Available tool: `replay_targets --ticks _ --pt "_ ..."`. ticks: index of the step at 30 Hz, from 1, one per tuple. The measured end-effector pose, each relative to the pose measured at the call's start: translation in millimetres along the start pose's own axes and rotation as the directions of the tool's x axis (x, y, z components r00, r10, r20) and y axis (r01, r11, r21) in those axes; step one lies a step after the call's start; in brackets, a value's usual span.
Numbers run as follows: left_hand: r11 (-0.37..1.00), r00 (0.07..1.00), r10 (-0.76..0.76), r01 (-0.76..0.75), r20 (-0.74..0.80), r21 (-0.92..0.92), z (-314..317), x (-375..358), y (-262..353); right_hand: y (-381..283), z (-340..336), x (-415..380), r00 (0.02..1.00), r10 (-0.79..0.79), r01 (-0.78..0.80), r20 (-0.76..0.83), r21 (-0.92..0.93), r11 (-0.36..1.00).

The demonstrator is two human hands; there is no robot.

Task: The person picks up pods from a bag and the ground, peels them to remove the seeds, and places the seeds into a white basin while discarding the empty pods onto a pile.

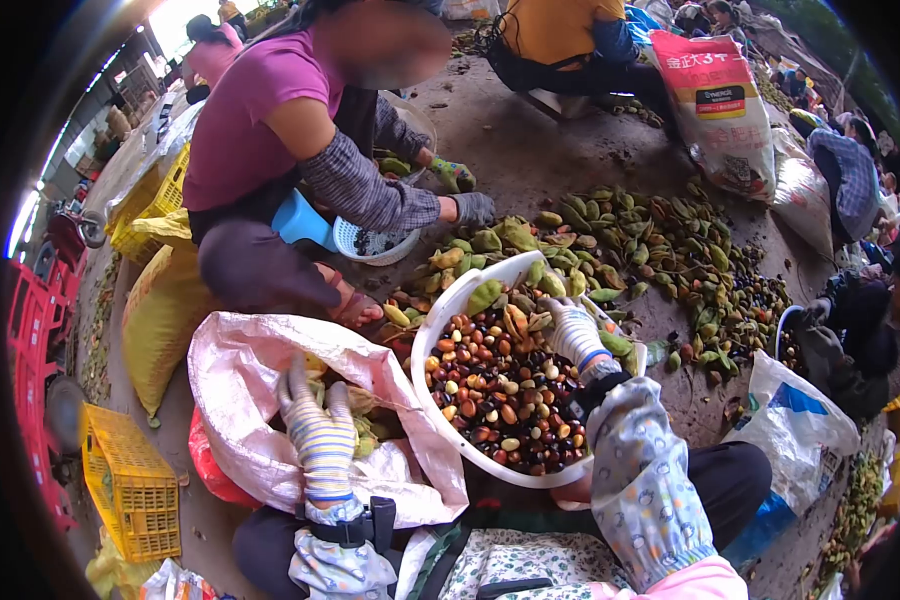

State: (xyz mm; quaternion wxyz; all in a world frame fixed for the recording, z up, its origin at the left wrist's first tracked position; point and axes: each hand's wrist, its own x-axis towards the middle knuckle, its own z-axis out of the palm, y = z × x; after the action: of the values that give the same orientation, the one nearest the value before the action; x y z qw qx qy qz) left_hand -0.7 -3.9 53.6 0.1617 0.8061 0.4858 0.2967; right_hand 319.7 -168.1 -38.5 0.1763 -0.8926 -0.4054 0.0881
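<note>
My left hand (320, 435), in a striped knit glove, is inside the mouth of a pale pink woven sack (255, 345). Its fingers are spread, over greenish-brown husks (375, 425). At the far right side of a white basin (422, 350) is my right hand (577, 335), gloved alike, with fingers stretched towards seed pods (518, 325); I see nothing held in it. Glossy brown, black and cream seeds (515, 410) fill the basin, and several pods lie at its far side. Patterned sleeves cover my forearms.
Green and brown pods (660, 245) are heaped beyond the basin. Across from me sits a person in a purple shirt (245, 115), hands gloved, beside a small basket (370, 250). Yellow crates (135, 490) stand left; a printed sack (715, 120) stands at the back right. Other people sit around.
</note>
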Motion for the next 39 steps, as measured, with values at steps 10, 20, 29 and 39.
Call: replay_targets --ticks 10,20,29,39 --pt "0.930 0.907 0.292 -0.195 0.303 -0.311 32.9 -28.5 46.7 -2.1 23.5 -27.0 0.958 -0.031 0.037 0.286 -0.016 0.999" --pt "0.962 0.660 0.102 0.124 0.745 -0.241 34.0 -49.9 66.1 -59.8 38.6 -37.7 0.927 -0.157 0.195 0.341 -0.077 0.978" --pt "0.946 0.728 0.139 0.103 0.671 -0.308 46.1 -50.3 49.3 -42.9 33.4 -40.6 0.869 -0.199 0.041 0.453 0.336 0.941" --pt "0.513 0.640 0.050 0.642 0.767 -0.569 64.2 -51.3 58.4 -89.5 10.2 -63.8 0.852 -0.458 -0.179 0.254 0.963 0.201"
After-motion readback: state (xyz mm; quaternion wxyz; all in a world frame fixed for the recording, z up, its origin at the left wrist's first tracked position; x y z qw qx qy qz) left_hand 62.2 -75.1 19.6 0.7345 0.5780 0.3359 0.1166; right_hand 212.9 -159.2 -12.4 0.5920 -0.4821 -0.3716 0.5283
